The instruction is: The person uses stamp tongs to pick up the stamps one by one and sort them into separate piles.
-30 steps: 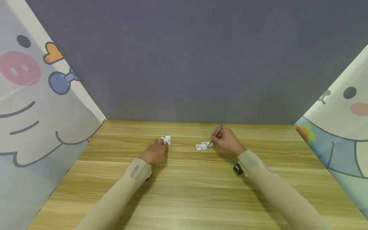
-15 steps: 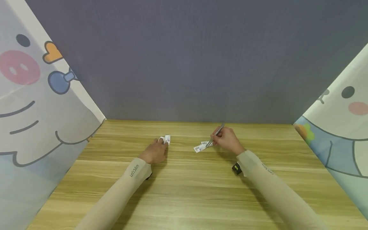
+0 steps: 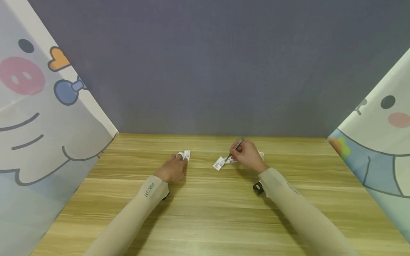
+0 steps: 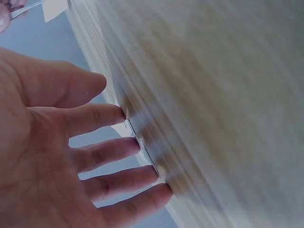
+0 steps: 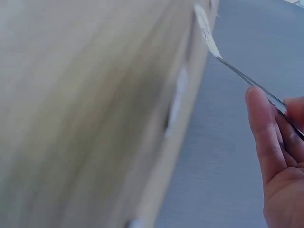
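Note:
My right hand (image 3: 247,155) pinches a pair of metal tweezers (image 3: 235,146) between thumb and fingers. At the tweezers' tips is a small white printed paper piece (image 3: 219,163), raised off the table in the right wrist view, where it shows as a thin white strip (image 5: 207,33). Under the tweezers lies a second printed paper piece (image 3: 231,160), partly hidden by the hand. My left hand (image 3: 173,169) rests its fingertips on the table at several small white paper pieces (image 3: 187,155). In the left wrist view its fingers (image 4: 118,183) are extended and spread, gripping nothing.
The wood-grain table (image 3: 205,217) runs back to a grey wall (image 3: 205,71). Another paper piece (image 3: 262,155) shows just behind the right hand. Cartoon-printed panels stand on the left (image 3: 48,117) and right (image 3: 384,142). A black wrist device (image 3: 258,188) sits below the right cuff.
My right hand has moved slightly left with the tweezers. The paper piece at their tips has shifted left, turned and come away from the piece beside it. The left hand has stayed put.

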The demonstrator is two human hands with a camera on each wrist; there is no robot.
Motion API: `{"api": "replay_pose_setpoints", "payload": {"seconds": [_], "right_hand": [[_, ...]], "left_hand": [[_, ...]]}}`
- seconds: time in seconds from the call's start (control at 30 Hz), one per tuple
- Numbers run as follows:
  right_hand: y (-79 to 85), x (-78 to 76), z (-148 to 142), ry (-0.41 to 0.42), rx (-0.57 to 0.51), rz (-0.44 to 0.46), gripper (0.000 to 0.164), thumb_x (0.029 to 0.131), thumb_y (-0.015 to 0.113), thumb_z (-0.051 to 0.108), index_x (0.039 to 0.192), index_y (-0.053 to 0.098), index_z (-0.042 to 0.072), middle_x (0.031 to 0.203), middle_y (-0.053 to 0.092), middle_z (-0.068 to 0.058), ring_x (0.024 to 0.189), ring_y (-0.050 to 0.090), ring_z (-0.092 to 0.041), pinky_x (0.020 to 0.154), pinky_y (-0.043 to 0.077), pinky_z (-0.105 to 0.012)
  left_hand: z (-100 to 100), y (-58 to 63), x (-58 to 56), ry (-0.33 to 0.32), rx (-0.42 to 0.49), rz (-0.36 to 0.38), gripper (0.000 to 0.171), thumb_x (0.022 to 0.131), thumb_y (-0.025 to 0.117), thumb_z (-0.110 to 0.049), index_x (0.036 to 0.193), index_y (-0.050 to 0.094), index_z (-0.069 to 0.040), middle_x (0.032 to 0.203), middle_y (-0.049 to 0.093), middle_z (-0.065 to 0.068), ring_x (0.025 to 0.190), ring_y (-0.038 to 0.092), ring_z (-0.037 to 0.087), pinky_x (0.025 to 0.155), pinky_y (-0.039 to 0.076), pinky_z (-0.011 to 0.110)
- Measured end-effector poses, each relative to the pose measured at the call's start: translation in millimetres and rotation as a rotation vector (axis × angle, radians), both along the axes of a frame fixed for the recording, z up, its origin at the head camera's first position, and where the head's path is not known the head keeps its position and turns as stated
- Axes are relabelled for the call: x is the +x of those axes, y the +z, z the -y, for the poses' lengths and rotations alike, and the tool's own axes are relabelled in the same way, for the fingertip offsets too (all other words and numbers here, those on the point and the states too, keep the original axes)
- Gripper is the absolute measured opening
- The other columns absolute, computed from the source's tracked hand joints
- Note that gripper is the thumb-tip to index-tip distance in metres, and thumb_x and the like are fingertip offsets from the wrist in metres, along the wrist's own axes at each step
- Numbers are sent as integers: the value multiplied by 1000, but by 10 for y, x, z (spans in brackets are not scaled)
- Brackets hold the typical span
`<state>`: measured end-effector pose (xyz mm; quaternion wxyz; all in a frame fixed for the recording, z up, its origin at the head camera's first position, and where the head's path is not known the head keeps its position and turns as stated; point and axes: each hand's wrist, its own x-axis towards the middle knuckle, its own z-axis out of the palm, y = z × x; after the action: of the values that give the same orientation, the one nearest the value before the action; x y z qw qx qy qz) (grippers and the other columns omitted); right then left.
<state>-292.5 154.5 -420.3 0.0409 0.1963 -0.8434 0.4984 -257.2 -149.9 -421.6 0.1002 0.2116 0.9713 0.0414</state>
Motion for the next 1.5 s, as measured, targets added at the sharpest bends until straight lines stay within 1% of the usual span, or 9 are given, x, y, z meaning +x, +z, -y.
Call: {"api": "replay_pose_setpoints", "payload": {"seconds": [0.17, 0.3, 0.5, 0.7, 0.87, 1.03, 1.23, 1.33, 1.5], "right_hand": [[183, 40, 17, 4, -15, -53, 6, 90, 63, 5, 90, 62, -1, 77, 66, -14, 66, 66, -26, 57, 57, -34], [331, 60, 53, 37, -48, -76, 7, 90, 63, 5, 91, 63, -2, 80, 66, -17, 68, 66, -31, 57, 56, -30], [435, 28, 151, 65, -40, -135, 7, 90, 63, 6, 90, 63, -1, 77, 67, -13, 67, 66, -34, 55, 56, -29], [439, -45, 325, 83, -44, -168, 4, 89, 63, 3, 89, 64, -2, 73, 66, -9, 64, 66, -30, 55, 56, -30], [418, -99, 499, 114, -58, -130, 5, 90, 63, 2, 91, 62, -2, 75, 66, -11, 67, 66, -31, 58, 57, -35], [398, -152, 682, 148, -55, -99, 6, 91, 62, 4, 91, 61, -1, 77, 65, -12, 68, 66, -28, 58, 57, -33], [372, -230, 936, 193, -24, -93, 6, 91, 62, 5, 92, 60, -1, 77, 65, -12, 68, 66, -29, 60, 57, -41], [362, -269, 1065, 206, -20, -84, 5, 92, 61, 5, 92, 60, 0, 78, 65, -13, 69, 66, -30, 60, 57, -38], [321, -349, 1225, 203, -75, -18, 5, 91, 61, 2, 91, 60, -3, 80, 65, -18, 73, 66, -37, 63, 57, -41]], "left_hand": [[31, 5, 24, 19, 30, 20, 47, 97, 48, -13, 141, 40, 2, 136, 39, 22, 118, 36, 37, 91, 45, 50], [61, 18, 59, 35, 64, 46, 45, 98, 46, -13, 140, 40, 2, 138, 36, 22, 120, 34, 37, 91, 44, 50], [111, 63, 101, 42, 108, 55, 45, 99, 46, -13, 140, 40, 3, 141, 34, 20, 123, 33, 36, 96, 41, 50], [179, 97, 125, 47, 148, 25, 41, 100, 43, -13, 136, 44, 5, 141, 34, 21, 125, 32, 37, 99, 38, 49], [231, 101, 150, 56, 151, 4, 42, 101, 43, -16, 137, 44, 5, 140, 35, 21, 125, 32, 36, 100, 38, 45], [269, 78, 168, 62, 165, -45, 43, 99, 46, -16, 137, 43, 5, 138, 38, 20, 126, 34, 35, 102, 36, 46], [279, 85, 178, 53, 210, -106, 44, 98, 47, -12, 138, 40, 4, 138, 38, 20, 126, 36, 34, 104, 34, 47], [275, 102, 177, 47, 233, -131, 43, 98, 47, -12, 137, 40, 5, 135, 40, 20, 124, 39, 33, 103, 36, 46], [262, 140, 180, 74, 225, -94, 45, 99, 44, -11, 140, 37, 5, 137, 39, 19, 125, 38, 33, 103, 36, 44]]}}
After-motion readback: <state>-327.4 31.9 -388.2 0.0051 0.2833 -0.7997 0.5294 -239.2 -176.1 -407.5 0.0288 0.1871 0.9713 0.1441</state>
